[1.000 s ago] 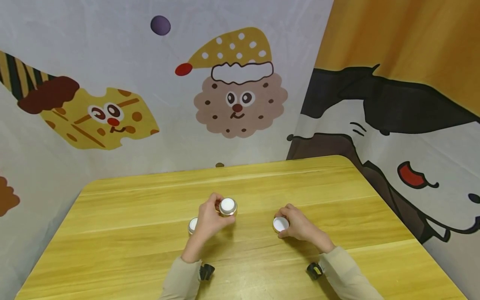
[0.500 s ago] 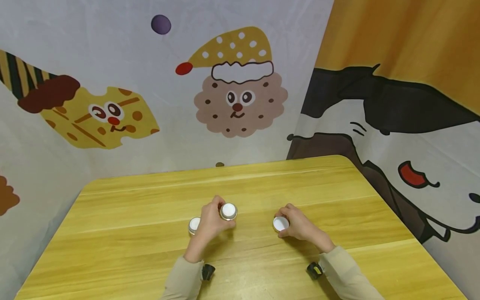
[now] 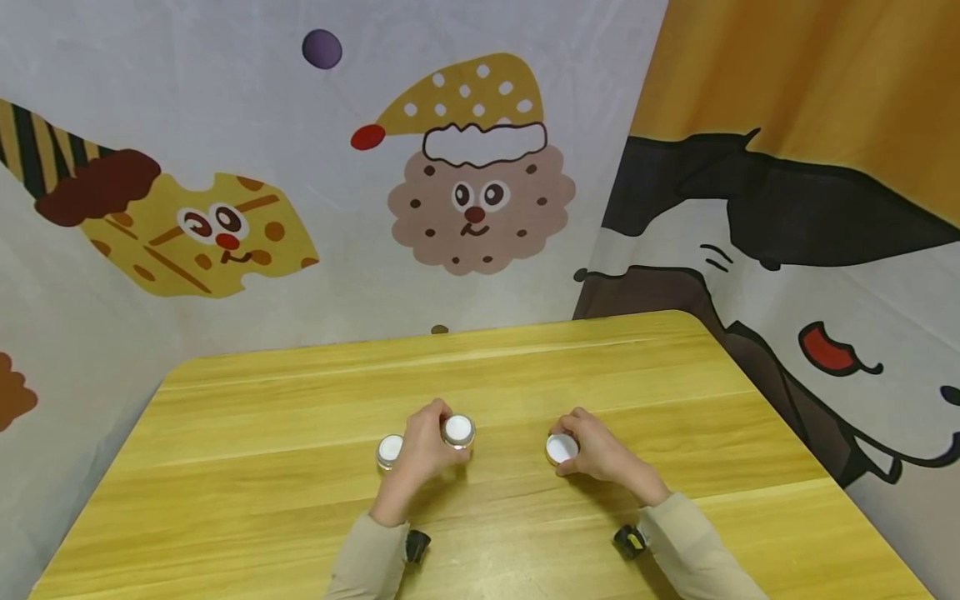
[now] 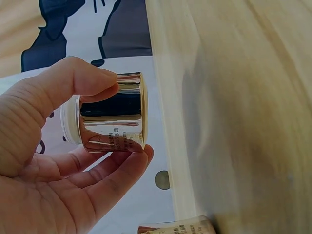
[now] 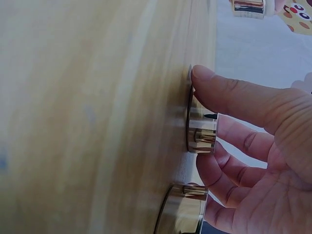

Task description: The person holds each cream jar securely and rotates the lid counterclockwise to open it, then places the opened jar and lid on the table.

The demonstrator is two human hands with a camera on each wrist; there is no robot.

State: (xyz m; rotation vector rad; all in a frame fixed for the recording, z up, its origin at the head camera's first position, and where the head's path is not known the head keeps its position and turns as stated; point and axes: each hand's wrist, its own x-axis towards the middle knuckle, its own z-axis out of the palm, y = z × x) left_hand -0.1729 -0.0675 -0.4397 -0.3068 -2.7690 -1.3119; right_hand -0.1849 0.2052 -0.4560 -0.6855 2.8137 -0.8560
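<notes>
My left hand (image 3: 425,454) grips a shiny gold jar (image 4: 114,114) between thumb and fingers. The jar is upright with its white top (image 3: 458,430) facing up, and a gap shows between its base and the table. A second, similar jar (image 3: 390,450) stands on the table just left of that hand, partly covered by it. Farther right, my right hand (image 3: 596,450) holds a gold lid (image 5: 204,129) at its rim, low at the tabletop. The lid's white inside (image 3: 562,448) faces up. Another round gold piece (image 5: 183,212) lies by the right fingers, hidden in the head view.
The wood-grain table (image 3: 300,517) has rounded far corners. Behind it hangs a pale cloth (image 3: 337,275) printed with cartoon figures, and another printed cloth (image 3: 787,250) hangs at the right. Each wrist wears a small black device (image 3: 417,546).
My left hand has come down and slightly nearer with the gold jar, showing more of the second jar. The right hand and its lid have stayed still.
</notes>
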